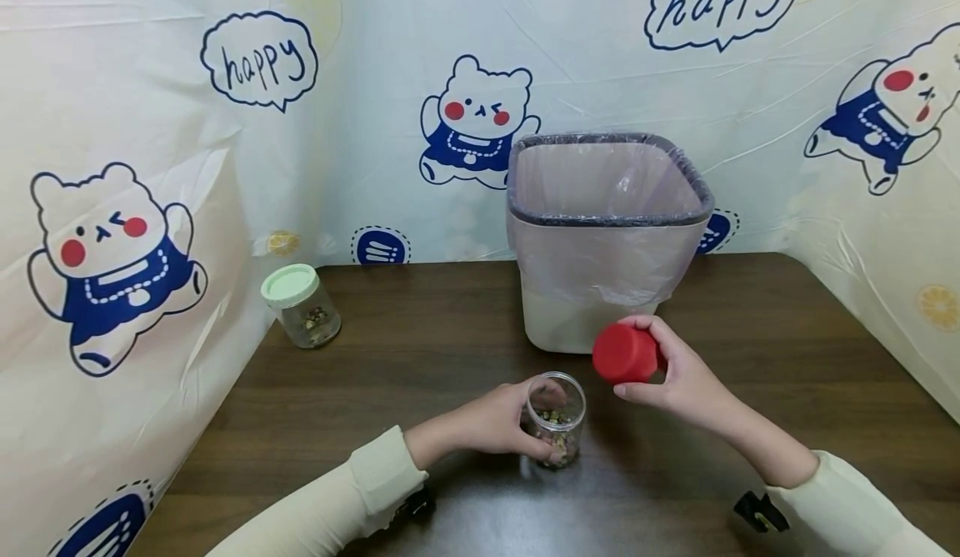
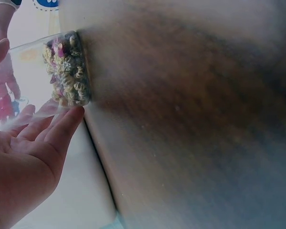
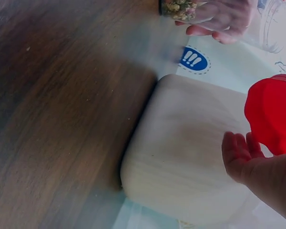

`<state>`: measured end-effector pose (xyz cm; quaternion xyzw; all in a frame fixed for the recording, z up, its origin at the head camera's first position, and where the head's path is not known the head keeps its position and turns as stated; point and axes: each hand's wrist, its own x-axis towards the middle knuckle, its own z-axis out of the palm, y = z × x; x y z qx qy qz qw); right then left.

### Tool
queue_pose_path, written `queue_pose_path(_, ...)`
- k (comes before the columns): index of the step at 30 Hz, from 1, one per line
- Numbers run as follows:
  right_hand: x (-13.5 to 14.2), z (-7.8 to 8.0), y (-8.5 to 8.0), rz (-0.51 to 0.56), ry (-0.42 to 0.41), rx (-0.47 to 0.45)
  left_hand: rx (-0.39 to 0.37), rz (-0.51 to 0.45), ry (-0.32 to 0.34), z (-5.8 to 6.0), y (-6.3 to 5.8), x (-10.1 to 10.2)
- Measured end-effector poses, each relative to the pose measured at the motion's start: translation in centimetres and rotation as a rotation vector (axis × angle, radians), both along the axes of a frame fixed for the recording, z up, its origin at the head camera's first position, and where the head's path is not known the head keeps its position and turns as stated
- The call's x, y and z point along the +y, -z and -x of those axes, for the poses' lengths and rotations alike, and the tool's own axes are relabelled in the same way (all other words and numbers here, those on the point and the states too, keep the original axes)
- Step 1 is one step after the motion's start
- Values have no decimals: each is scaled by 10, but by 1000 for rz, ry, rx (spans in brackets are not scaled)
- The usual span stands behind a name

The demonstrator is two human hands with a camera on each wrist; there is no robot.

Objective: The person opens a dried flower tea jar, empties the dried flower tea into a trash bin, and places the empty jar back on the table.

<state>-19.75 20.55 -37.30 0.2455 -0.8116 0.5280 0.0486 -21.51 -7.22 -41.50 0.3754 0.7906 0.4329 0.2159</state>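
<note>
My left hand [image 1: 491,419] grips a clear, lidless jar [image 1: 573,436], its fingers and thumb around the sides. The jar stands upright on the table with its mouth uncovered. Dried flower buds [image 2: 66,74], yellowish with some pink, fill its lower part in the left wrist view. To the right of the jar, my right hand [image 1: 690,382] holds a red lid [image 1: 622,353] by its edge, raised above the table and apart from the jar. In the right wrist view the lid [image 3: 271,114] shows a wavy rim.
A lined waste bin [image 1: 592,290] stands at the back, just behind the red lid. At the back left is another jar [image 1: 311,319] with a pale green lid [image 1: 289,284] and some dried contents. A printed curtain [image 1: 375,123] surrounds the brown table [image 1: 420,323].
</note>
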Motion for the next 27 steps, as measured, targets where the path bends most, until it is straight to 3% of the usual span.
queue_pose_path(11,3,5,4,-73,-6,-46,16,-14,-8,0,0,2)
queue_pose_path(27,7,12,8,-203,-29,-30,18,-4,-8,0,1,3)
